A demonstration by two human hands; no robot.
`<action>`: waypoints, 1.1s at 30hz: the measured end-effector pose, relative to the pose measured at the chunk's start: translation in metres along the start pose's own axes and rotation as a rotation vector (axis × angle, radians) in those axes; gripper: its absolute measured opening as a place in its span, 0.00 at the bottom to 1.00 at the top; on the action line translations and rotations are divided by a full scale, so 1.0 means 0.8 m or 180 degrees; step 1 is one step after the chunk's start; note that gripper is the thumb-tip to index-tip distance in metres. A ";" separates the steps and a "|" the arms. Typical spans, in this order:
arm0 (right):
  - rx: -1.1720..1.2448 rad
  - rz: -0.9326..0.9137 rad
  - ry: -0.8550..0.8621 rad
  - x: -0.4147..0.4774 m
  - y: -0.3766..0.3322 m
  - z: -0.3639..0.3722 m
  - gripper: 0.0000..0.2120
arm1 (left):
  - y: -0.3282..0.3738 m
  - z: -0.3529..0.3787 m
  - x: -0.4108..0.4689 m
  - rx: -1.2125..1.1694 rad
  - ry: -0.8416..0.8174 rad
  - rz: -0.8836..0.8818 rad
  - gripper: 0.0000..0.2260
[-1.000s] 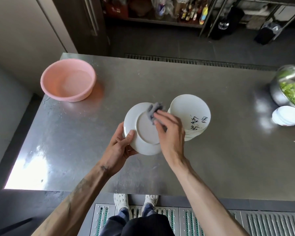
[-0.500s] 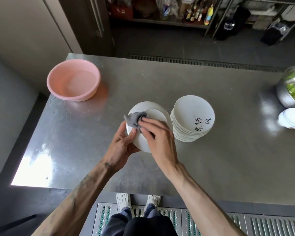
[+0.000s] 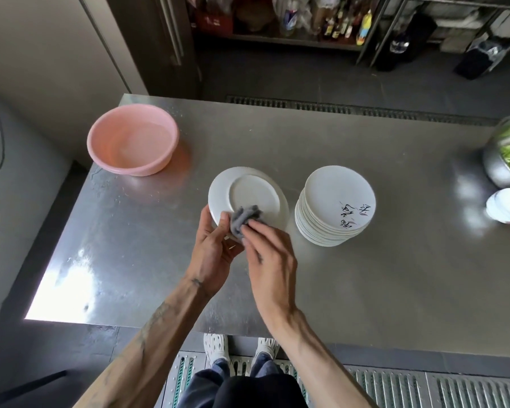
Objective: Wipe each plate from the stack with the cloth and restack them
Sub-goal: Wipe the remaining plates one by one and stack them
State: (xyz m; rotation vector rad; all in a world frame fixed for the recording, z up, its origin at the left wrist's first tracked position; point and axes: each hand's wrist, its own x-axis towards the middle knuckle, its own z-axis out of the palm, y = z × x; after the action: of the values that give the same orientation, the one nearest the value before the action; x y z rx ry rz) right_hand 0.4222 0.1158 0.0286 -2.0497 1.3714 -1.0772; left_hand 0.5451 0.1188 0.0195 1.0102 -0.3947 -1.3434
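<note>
Your left hand (image 3: 215, 251) grips the white plate (image 3: 248, 198) by the rim nearest you, thumb laid over the upward face and fingers tucked beneath. The plate is turned underside up, so its raised foot ring shows, and it tilts away from you above the steel table (image 3: 380, 290). I cannot tell whether its far edge touches the table.

Your right hand (image 3: 271, 260) sits just beside the left, almost touching it. It holds the bunched grey cloth (image 3: 243, 217) at its fingertips and presses it against the near part of the plate, right next to your left thumb. So both hands are closed on something, the left on the plate and the right on the cloth, and they meet at the plate's near edge.

The stack of plates (image 3: 336, 204) stands on the table just beyond and to the outside of your right hand, close to the held plate but apart from it. Its top plate faces up and carries dark painted characters.

Beyond your left hand and further out to that side sits a pink basin (image 3: 133, 139). Far out past your right hand, at the table's edge, a metal bowl (image 3: 501, 160) holds chopped greens, with a small pile of white dishes (image 3: 508, 206) just in front of it.
</note>
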 end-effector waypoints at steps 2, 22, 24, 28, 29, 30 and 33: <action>0.0041 -0.0169 -0.0044 0.000 -0.004 0.006 0.12 | -0.001 0.003 -0.002 -0.0051 0.0012 -0.0009 0.12; 0.0496 0.1082 -0.0054 0.085 0.060 -0.047 0.12 | 0.018 -0.018 -0.013 0.0359 -0.0157 -0.0084 0.16; 0.0377 0.1017 -0.0216 0.109 0.059 -0.050 0.12 | 0.018 -0.020 -0.016 0.0463 -0.0297 -0.0176 0.18; 0.0097 0.0403 -0.0409 0.127 0.030 -0.039 0.13 | 0.020 -0.022 -0.017 0.0603 -0.0427 -0.0305 0.18; 0.0015 0.0202 -0.0475 0.125 0.021 -0.034 0.14 | 0.021 -0.022 -0.016 0.0627 -0.0441 -0.0323 0.18; -0.0058 0.0005 -0.0543 0.121 0.014 -0.029 0.14 | 0.020 -0.023 -0.015 0.0640 -0.0458 -0.0337 0.18; -0.0056 -0.0378 -0.0727 0.102 0.001 -0.019 0.15 | 0.020 -0.025 -0.013 0.0616 -0.0452 -0.0321 0.18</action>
State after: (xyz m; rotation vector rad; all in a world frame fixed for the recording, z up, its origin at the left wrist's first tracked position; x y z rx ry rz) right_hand 0.4260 0.0422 0.0663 -2.2126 1.1626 -0.8480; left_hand 0.5672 0.1342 0.0244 1.1092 -0.5966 -1.4941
